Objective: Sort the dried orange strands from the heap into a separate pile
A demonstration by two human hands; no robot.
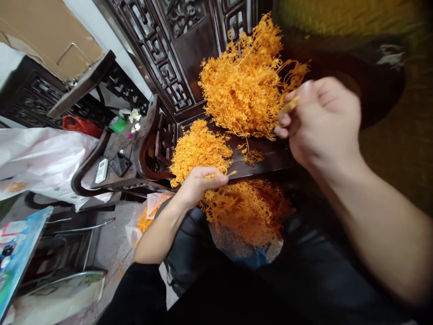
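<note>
A big pile of orange stringy fungus [248, 81] lies on a dark carved wooden bench [270, 155], with a smaller flatter heap [199, 149] to its left. More orange strands [250, 212] hang over my lap below the bench edge. My left hand [199, 183] is closed in a pinch on a few orange strands just in front of the smaller heap. My right hand [320, 119] is raised beside the big pile, fingers curled round a thin orange strand at its fingertips.
A white plastic bag [40, 162] sits at the left. A small dark side table [111, 162] holds a white remote-like item and a black object. A bag with orange scraps [147, 219] lies on the floor. Metal chair legs [81, 230] stand at lower left.
</note>
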